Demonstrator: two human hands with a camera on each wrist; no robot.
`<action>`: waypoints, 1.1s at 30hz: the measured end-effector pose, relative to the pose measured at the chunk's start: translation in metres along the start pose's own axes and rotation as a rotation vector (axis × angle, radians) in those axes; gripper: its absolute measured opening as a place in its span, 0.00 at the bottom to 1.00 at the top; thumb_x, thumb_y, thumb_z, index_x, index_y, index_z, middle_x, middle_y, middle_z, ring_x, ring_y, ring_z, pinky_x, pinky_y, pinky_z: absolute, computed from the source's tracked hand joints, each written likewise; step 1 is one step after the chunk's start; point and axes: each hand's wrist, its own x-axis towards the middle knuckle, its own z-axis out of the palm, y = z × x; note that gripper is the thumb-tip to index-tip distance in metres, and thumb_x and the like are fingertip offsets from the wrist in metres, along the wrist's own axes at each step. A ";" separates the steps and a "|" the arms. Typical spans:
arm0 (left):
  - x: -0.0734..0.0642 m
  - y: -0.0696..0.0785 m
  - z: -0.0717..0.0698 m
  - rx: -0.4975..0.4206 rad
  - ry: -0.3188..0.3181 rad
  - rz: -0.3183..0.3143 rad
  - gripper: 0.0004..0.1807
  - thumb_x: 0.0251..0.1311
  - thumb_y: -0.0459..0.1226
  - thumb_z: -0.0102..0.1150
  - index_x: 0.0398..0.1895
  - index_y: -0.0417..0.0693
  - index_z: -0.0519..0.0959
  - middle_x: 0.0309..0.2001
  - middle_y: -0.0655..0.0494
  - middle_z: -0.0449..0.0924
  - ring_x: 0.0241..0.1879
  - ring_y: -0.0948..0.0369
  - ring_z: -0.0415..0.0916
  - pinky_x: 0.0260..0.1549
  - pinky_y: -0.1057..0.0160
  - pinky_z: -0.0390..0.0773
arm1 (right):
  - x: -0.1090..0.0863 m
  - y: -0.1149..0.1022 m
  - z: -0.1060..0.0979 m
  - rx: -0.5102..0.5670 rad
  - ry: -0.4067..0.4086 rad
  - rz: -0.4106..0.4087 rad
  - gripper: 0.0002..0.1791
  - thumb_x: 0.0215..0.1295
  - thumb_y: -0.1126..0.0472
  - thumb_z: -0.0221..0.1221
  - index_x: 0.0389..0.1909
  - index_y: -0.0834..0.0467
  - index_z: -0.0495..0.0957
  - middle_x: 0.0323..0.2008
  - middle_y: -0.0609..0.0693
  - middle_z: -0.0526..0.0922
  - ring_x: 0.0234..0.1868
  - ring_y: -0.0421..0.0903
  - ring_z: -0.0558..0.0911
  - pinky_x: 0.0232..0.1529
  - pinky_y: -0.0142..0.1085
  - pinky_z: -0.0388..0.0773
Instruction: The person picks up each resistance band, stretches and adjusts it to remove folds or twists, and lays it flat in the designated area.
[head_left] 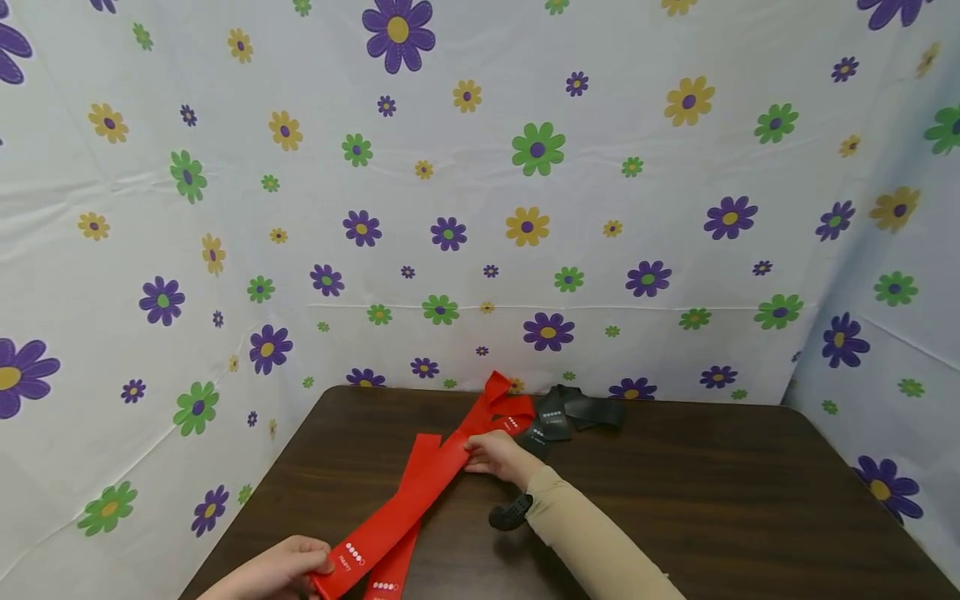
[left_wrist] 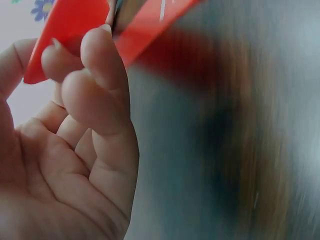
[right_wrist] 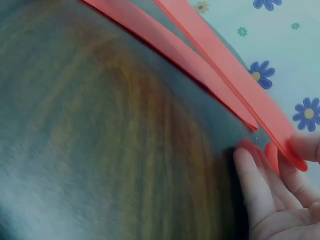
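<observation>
A flat red resistance band (head_left: 408,504) marked HEAVY runs diagonally between the hands, raised over the table. My left hand (head_left: 273,571) pinches its near end between thumb and fingers; the left wrist view shows that hand (left_wrist: 95,135) with fingers curled at the red band (left_wrist: 75,25). Farther up, my right hand (head_left: 501,457) pinches the same band, and in the right wrist view its thumb and fingers (right_wrist: 255,185) meet on the band's edge. A second red band (head_left: 393,567) lies on the table beneath, partly hidden. More red band (head_left: 513,407) loops beyond the right hand.
Black resistance bands (head_left: 558,417) lie loosely folded at the back of the dark wooden table (head_left: 712,492), just past the right hand. A white cloth with printed flowers (head_left: 480,167) hangs behind and along both sides. A black strap (head_left: 512,512) circles the right wrist.
</observation>
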 end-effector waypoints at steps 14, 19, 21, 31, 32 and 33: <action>0.049 0.006 0.069 0.020 0.081 -0.025 0.08 0.66 0.36 0.54 0.32 0.42 0.80 0.28 0.59 0.81 0.23 0.69 0.71 0.25 0.74 0.71 | 0.012 -0.015 -0.015 -0.042 0.157 -0.175 0.05 0.62 0.70 0.55 0.29 0.66 0.78 0.26 0.49 0.77 0.27 0.41 0.76 0.39 0.35 0.79; 0.061 0.007 0.083 0.017 0.099 0.003 0.08 0.66 0.36 0.55 0.30 0.44 0.79 0.25 0.61 0.78 0.20 0.69 0.68 0.23 0.73 0.67 | 0.019 -0.015 -0.018 -0.166 0.188 -0.220 0.05 0.60 0.67 0.57 0.27 0.64 0.80 0.26 0.49 0.78 0.30 0.44 0.74 0.40 0.35 0.76; 0.064 0.007 0.087 0.013 0.099 0.012 0.07 0.65 0.36 0.55 0.29 0.45 0.78 0.24 0.61 0.77 0.20 0.69 0.67 0.22 0.73 0.66 | 0.020 -0.015 -0.018 -0.269 0.203 -0.239 0.06 0.60 0.66 0.58 0.28 0.64 0.81 0.32 0.52 0.81 0.37 0.47 0.76 0.46 0.40 0.75; 0.068 0.004 0.102 0.073 0.147 0.032 0.14 0.63 0.36 0.60 0.32 0.29 0.79 0.25 0.57 0.80 0.22 0.69 0.71 0.25 0.71 0.71 | 0.023 -0.019 -0.025 -0.615 0.195 -0.273 0.07 0.58 0.64 0.62 0.29 0.65 0.81 0.61 0.65 0.72 0.65 0.60 0.68 0.59 0.48 0.70; 0.068 0.005 0.104 0.074 0.163 0.014 0.12 0.63 0.36 0.60 0.32 0.31 0.80 0.26 0.55 0.81 0.22 0.68 0.72 0.26 0.70 0.72 | 0.023 -0.019 -0.026 -0.630 0.192 -0.279 0.06 0.58 0.64 0.63 0.28 0.64 0.81 0.60 0.65 0.73 0.65 0.60 0.68 0.56 0.45 0.71; 0.069 0.004 0.106 0.086 0.179 -0.001 0.10 0.62 0.36 0.61 0.33 0.34 0.81 0.26 0.54 0.82 0.22 0.68 0.73 0.27 0.70 0.73 | 0.023 -0.019 -0.026 -0.645 0.190 -0.285 0.06 0.57 0.64 0.63 0.27 0.64 0.80 0.59 0.65 0.74 0.64 0.60 0.69 0.53 0.43 0.73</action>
